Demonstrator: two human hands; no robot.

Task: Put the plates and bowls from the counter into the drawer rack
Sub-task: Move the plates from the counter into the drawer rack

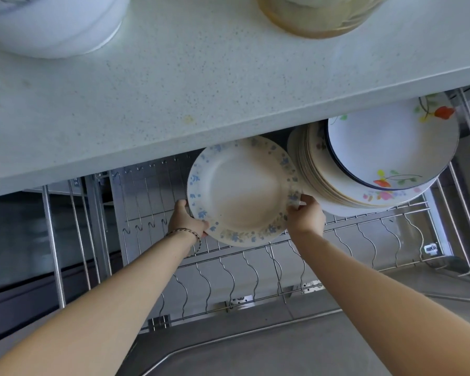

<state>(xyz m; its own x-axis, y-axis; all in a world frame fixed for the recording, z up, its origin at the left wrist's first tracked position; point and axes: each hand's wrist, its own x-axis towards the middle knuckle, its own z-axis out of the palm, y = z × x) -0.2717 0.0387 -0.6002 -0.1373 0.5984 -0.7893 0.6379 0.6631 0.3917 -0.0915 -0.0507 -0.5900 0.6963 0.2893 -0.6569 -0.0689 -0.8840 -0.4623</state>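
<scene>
Head view: both my arms reach forward and down into the open drawer under the worktop (201, 90). My left grip (186, 221) is clasped on the lower left rim of the plate (242, 191), thumb on the front of the rim and fingers behind. A thin bracelet (192, 234) circles that wrist. My right grip (305, 215) pinches the lower right rim, fingers curled over the edge. So I am grasping the plate from both sides. It stands nearly upright with its face tilted toward me, over the rack (228, 267).

The plate's top edge sits just below the worktop's front edge. Its right rim is just beside the stack (364, 172) of plates leaning at the right end of the rack; I cannot tell whether they touch. Its lower edge is down at the rack wires, but I cannot tell whether it sits in a slot. Open wire slots run to the left of the plate and in rows toward me.

By count: one blue-flowered plate in my grips. The stack holds several plates, too close-packed to count; the front one has a dark rim and red flowers. On the worktop's far side stand two vessels, both cut off by the frame: a white bowl (52, 23) at the left and an amber one (318, 20) to the right.
</scene>
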